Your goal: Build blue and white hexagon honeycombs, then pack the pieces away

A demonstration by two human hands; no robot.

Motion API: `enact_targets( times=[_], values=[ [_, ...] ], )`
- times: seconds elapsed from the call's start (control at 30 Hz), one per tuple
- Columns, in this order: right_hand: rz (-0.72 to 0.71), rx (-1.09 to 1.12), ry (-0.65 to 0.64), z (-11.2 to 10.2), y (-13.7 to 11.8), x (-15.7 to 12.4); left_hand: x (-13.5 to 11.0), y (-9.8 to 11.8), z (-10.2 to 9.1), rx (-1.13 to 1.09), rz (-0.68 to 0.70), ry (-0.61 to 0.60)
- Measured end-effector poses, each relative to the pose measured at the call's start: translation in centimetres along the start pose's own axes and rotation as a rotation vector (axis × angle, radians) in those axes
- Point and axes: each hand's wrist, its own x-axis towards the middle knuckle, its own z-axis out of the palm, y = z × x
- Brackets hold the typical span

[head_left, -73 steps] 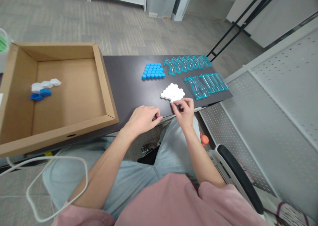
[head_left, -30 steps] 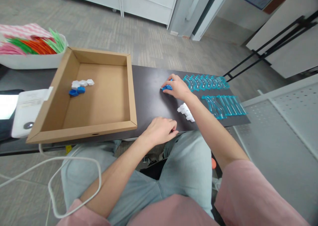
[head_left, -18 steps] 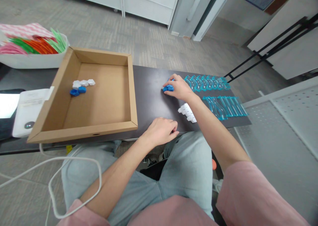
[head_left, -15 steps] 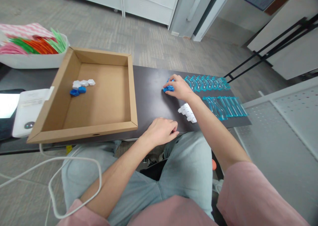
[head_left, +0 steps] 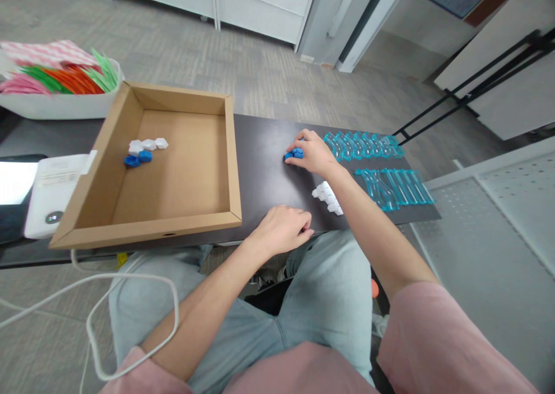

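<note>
My right hand (head_left: 314,153) reaches across the dark table (head_left: 260,168) and its fingers close on blue hexagon pieces (head_left: 295,153) at the far side. White hexagon pieces (head_left: 326,196) lie just beside my right forearm. My left hand (head_left: 284,228) rests curled at the table's near edge, fingers closed; what they hold, if anything, is hidden. An open cardboard box (head_left: 234,168) stands to the left, with a few white hexagons (head_left: 147,145) and blue hexagons (head_left: 137,158) inside.
Two rows of clear teal curved track pieces (head_left: 362,145) (head_left: 392,185) lie right of my right hand. A white tub of coloured strips (head_left: 56,88) sits far left. A white device (head_left: 52,192) lies beside the box. A white cable (head_left: 108,319) loops below.
My right hand left the white hexagons at the near edge and reached to the blue hexagons, closing on them. My left hand has stayed at the table edge. The view shifted left.
</note>
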Motion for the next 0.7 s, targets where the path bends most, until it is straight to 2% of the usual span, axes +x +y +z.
enact_targets(
  times=[0.7],
  values=[
    [-0.007, -0.013, -0.015, -0.37, -0.29, -0.11, -0.02, 0.09, -0.23, -0.006, -0.002, -0.014]
  ],
)
